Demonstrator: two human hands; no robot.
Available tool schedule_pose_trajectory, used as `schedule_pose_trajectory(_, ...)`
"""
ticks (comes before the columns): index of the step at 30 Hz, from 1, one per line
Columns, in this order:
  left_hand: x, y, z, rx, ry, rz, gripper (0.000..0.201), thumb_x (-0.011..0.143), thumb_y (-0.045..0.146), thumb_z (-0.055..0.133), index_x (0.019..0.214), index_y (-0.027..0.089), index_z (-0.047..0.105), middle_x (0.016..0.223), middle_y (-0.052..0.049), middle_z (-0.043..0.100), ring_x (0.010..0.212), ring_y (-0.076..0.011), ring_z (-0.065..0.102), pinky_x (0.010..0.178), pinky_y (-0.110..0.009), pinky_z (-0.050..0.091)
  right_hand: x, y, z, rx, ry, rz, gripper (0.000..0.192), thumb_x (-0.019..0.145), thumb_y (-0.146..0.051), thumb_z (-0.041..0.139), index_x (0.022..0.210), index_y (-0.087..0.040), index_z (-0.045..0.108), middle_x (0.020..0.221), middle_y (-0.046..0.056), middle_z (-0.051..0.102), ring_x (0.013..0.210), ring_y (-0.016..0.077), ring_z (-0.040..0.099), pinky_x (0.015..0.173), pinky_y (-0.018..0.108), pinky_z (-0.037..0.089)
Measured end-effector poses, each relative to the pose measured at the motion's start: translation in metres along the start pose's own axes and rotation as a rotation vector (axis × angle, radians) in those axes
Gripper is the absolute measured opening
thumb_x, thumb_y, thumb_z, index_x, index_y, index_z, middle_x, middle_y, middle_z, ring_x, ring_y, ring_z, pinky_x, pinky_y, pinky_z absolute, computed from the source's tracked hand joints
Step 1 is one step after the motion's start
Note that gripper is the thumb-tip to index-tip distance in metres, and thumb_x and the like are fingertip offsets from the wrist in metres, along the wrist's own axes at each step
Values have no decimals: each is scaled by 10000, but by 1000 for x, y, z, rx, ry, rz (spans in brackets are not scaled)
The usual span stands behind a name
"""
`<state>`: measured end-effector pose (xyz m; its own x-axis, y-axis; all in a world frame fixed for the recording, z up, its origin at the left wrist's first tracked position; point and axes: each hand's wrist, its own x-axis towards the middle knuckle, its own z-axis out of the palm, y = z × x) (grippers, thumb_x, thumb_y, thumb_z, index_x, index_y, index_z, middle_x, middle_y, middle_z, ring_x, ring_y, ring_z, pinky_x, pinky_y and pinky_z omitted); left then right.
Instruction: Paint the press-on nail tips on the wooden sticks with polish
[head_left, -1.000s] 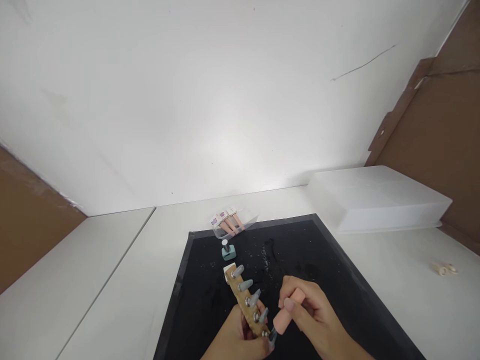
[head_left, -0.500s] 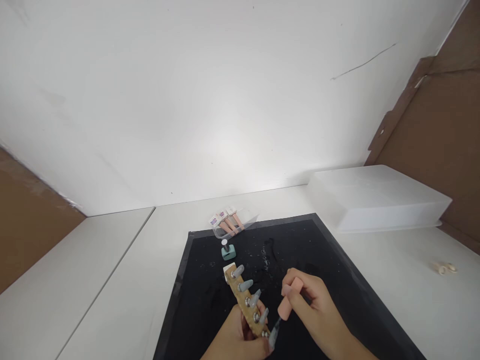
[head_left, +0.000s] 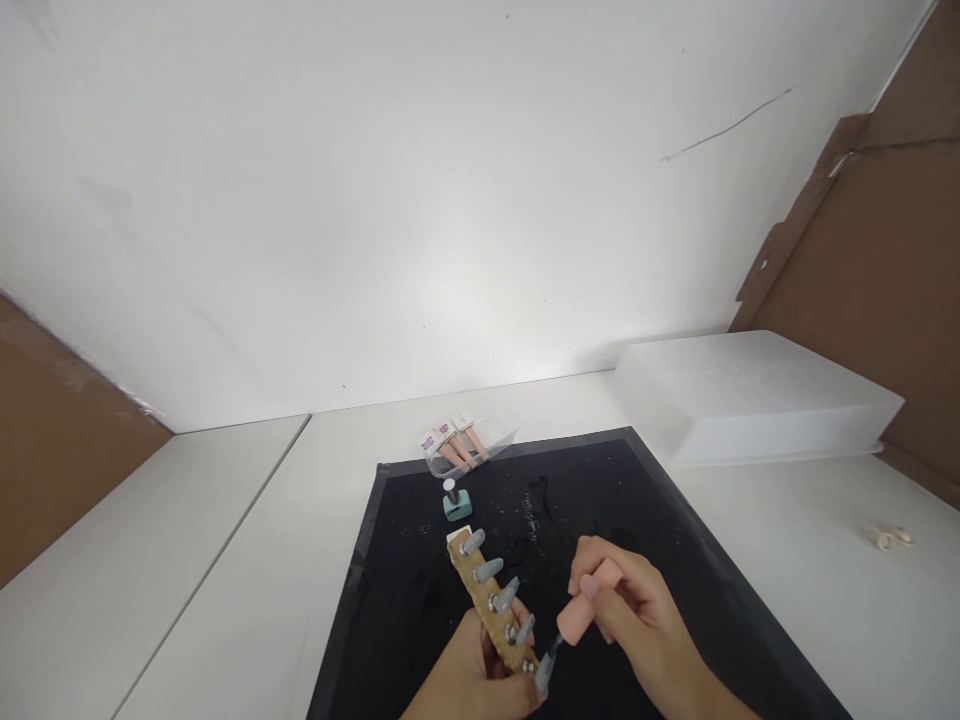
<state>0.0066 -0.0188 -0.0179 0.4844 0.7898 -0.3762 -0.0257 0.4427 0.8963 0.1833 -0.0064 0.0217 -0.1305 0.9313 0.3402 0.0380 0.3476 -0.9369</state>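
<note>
Left hand (head_left: 480,680) gripping wooden nail-tip holder (head_left: 491,605) low over black mat (head_left: 390,610), right hand (head_left: 637,615) fingers pinching pink polish brush cap (head_left: 585,608), brush tip at nearest gray nail tip (head_left: 543,678), teal polish bottle (head_left: 456,501) behind, w/ white storage box (head_left: 750,400) far right.

— How many nail tips (head_left: 491,569) on the wooden strip (head_left: 486,594)?
— Five grey ones, one strip.
— Bottles?
— One teal bottle (head_left: 457,502) at twelve o'clock from the strip; three pink bottles (head_left: 453,444) beyond.
— Else?
— One black mat (head_left: 667,560), one white box (head_left: 750,396), one pink brush cap (head_left: 586,611).
</note>
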Motion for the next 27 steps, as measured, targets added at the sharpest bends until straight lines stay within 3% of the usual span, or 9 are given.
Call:
schedule_pose_trajectory(7,0,12,2,-137,1,-87,416,556,263,764,770,193,415,605,87,449,497,-44,341,411,-173,301,3,-7,-3,-52,-93,-124,418,904,-477,429,644,-184,575,533,-6,517,446,122,446,423,234,346)
schedule_pose_trajectory(16,-2,13,2,-191,-13,-109,434,538,259,777,785,190,427,611,79,479,513,-48,355,416,-171,287,0,0,-1,-114,-47,-161,250,868,-210,458,629,-198,531,503,0,583,453,135,470,449,230,364)
schedule_pose_trajectory(27,-1,4,-1,-150,-9,-70,460,545,283,791,787,196,410,588,80,466,496,-48,344,394,-164,292,0,5,0,-131,48,-108,304,863,-186,445,565,-196,502,516,-12,569,463,133,514,462,233,393)
